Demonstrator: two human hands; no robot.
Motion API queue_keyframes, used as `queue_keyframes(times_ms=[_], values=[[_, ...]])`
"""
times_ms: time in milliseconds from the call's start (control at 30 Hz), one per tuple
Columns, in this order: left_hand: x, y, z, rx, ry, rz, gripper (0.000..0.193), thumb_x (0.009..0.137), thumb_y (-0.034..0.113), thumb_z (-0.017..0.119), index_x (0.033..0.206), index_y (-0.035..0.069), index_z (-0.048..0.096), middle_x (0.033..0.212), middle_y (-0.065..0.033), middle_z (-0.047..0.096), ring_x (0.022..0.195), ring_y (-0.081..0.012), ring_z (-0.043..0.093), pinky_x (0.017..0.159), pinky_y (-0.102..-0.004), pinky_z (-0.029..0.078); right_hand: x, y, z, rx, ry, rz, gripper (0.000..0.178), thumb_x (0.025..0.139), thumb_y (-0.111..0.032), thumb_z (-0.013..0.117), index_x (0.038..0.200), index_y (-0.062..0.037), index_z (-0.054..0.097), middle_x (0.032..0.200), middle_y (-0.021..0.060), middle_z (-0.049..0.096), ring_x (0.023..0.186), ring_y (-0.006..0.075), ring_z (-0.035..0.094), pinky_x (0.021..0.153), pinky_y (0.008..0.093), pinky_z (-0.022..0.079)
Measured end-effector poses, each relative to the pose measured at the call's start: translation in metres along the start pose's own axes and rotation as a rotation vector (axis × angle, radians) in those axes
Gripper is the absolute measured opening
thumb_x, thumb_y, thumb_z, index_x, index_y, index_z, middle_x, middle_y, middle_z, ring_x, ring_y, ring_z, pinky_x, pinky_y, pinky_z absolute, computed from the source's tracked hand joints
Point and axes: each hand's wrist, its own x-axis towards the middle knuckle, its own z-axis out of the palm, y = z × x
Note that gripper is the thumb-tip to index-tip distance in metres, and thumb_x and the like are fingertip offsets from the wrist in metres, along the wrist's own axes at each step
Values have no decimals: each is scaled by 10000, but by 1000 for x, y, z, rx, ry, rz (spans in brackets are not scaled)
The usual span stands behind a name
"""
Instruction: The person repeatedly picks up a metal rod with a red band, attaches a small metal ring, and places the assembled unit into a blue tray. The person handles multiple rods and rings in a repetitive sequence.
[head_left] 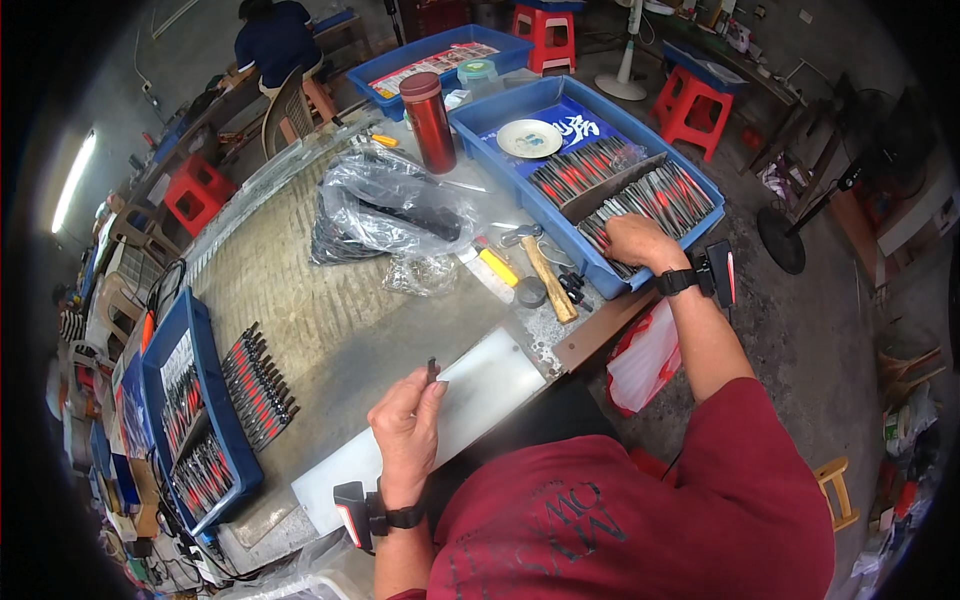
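My left hand (pixel 404 412) is closed in a pinch above the white board (pixel 480 382) at the table's front edge. A small, slim dark piece (pixel 432 370) sticks up between its thumb and fingers. To the right, my right hand (pixel 640 243) reaches into a big blue tray (pixel 590 262). Its fingers are curled down at the near end of a dense row of slim red, silver and black pieces (pixel 665 200); what they grip is hidden. A divider separates this row from a second row of similar pieces (pixel 580 170).
A hammer (pixel 548 280), a yellow-handled tool (pixel 497 267) and a clear plastic bag (pixel 390 200) of dark parts lie mid-table. Behind them stands a red tumbler (pixel 428 125). At left, a smaller blue tray (pixel 215 420) holds similar pieces, with another row (pixel 258 385) beside it.
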Motion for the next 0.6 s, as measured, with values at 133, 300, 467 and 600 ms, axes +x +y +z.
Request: queue_keyframes(times_ms=[133,300,467,600], values=[[-2,-2,1,-5,6,-4,170,826,42,676,985,-19,662,793,-128,655,673,-183,607,634,-273,475,0,1,0,10,-28,22,180,729,-87,543,804,8,676,884,235,651,862,388,636,730,455,501],[-4,-8,0,-147,5,-152,173,847,57,662,996,-32,661,764,-102,654,644,-118,579,602,-255,468,-2,2,0,65,59,58,191,724,-98,546,814,14,673,889,256,641,869,405,627,757,475,494],[-5,-10,-1,-262,16,-282,156,857,63,647,973,-40,667,758,-58,646,668,-81,558,609,-242,462,-19,-3,-20,162,268,19,183,738,-156,582,796,15,619,798,243,613,804,419,592,692,473,462],[-6,-8,-4,-442,-14,-352,141,859,79,656,924,-46,661,780,-34,633,721,-76,540,645,-212,435,-53,-28,-40,566,414,-116,179,772,-121,619,758,32,527,597,116,484,556,199,493,543,320,403]])
